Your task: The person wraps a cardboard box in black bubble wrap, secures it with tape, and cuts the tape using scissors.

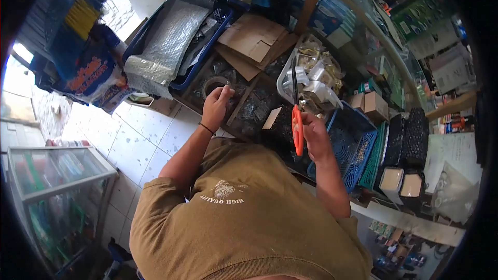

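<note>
My right hand (316, 137) is closed on a pair of scissors (297, 129) with orange-red handles. Their dark blades point up and away from me, in front of a white basket (284, 87) of small plastic-wrapped parts. My left hand (217, 105) is closed in a pinch over the cluttered worktop. Whatever lies between its fingertips is too small to make out. Just beyond those fingertips is a roll of tape (206, 84), partly covered by the hand. Small clear plastic packets (254, 109) lie between my two hands.
Bubble wrap (174, 36) fills a blue crate (224, 18) at the far left. Flattened cardboard (251, 36) lies beside it. On the right are a blue basket (358, 135) and black-wrapped boxes (415, 135). A glass cabinet (57, 176) stands on the tiled floor (135, 135) at left.
</note>
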A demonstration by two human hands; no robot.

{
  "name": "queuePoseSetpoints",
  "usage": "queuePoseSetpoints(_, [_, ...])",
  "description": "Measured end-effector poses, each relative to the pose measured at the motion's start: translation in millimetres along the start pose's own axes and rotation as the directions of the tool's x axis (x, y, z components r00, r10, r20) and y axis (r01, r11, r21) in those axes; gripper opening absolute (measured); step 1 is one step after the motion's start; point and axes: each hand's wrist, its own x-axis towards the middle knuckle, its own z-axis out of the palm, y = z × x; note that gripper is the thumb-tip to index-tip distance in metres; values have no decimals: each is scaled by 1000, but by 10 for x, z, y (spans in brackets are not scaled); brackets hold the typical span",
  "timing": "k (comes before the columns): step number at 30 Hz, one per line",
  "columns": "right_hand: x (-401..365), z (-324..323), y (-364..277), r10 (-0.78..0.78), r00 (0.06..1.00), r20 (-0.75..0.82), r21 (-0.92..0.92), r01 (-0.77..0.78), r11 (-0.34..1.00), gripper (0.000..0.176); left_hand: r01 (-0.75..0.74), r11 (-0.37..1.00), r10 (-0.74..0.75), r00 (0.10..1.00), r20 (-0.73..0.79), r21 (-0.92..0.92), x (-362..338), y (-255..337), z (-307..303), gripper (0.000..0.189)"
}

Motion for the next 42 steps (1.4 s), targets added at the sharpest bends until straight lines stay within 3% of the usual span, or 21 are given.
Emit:
queuePoseSetpoints(2, [-116, 82, -81, 83, 988, 129, 248, -113, 962, 24, 152, 964, -130, 985, 111, -219, -84, 159, 14, 34])
queuePoseSetpoints(3, [-182, 156, -157, 115, 988, 104, 304, -142, 942, 22, 149, 964, -125, 985, 118, -220, -128, 229, 34, 34])
queuePoseSetpoints(5, [-198, 225, -96, 79, 993, 91, 238, -99, 966, 23, 302, 840, -158, 931, 330, -450, -235, 374, 96, 35])
queuePoseSetpoints(6, [-196, 270, -77, 45, 995, 84, 172, -59, 983, 23, 297, 841, -153, 932, 328, -452, -294, 449, 125, 35])
queuePoseSetpoints(9, [-209, 496, -214, -43, 998, 54, 207, 31, 978, 16, 403, 768, -147, 868, 475, -498, -471, 650, 224, 36])
queuePoseSetpoints(11, [-204, 562, -260, -150, 989, -11, 240, 149, 959, 23, 414, 764, -136, 853, 504, -495, -596, 738, 266, 36])
queuePoseSetpoints(14, [-235, 624, -314, -180, 977, -117, 169, 198, 966, 26, 420, 764, -89, 821, 564, -490, -769, 813, 342, 37])
queuePoseSetpoints(16, [-253, 638, -335, -233, 963, -133, 185, 255, 949, 30, 367, 817, -85, 840, 536, -444, -865, 839, 410, 34])
queuePoseSetpoints(18, [-321, 626, -421, -242, 966, -89, 97, 250, 963, 32, 325, 845, -24, 818, 575, -426, -939, 866, 480, 32])
queuePoseSetpoints(21, [-410, 621, -461, -213, 971, -111, 127, 227, 966, 32, 244, 898, -24, 859, 512, -367, -1084, 932, 606, 31])
queuePoseSetpoints(24, [-441, 566, -409, -162, 981, -107, 190, 180, 965, 30, 236, 920, -65, 879, 472, -313, -1179, 887, 659, 30])
queuePoseSetpoints(30, [-654, 466, -339, -155, 970, -190, 127, 181, 975, 31, 250, 944, -147, 903, 403, -216, -1452, 881, 745, 33])
queuePoseSetpoints(34, [-863, 333, -119, -154, 950, -272, 155, 202, 967, 24, 314, 934, -201, 856, 476, -170, -1703, 820, 815, 32])
queuePoseSetpoints(36, [-949, 214, 14, -194, 906, -376, 131, 260, 957, 25, 256, 964, -201, 875, 440, -68, -1809, 835, 842, 31])
queuePoseSetpoints(38, [-1075, 35, 25, -138, 901, -410, 117, 202, 972, 25, 219, 975, -218, 880, 423, 47, -1854, 784, 885, 35])
queuePoseSetpoints(40, [-1191, -79, 113, -141, 919, -368, 88, 185, 979, 25, -52, 954, -69, 920, 386, 294, -1916, 825, 975, 32])
queuePoseSetpoints(42, [-1329, -147, 190, -171, 912, -373, 98, 221, 970, 25, -75, 941, -70, 911, 407, 329, -1945, 873, 1134, 31])
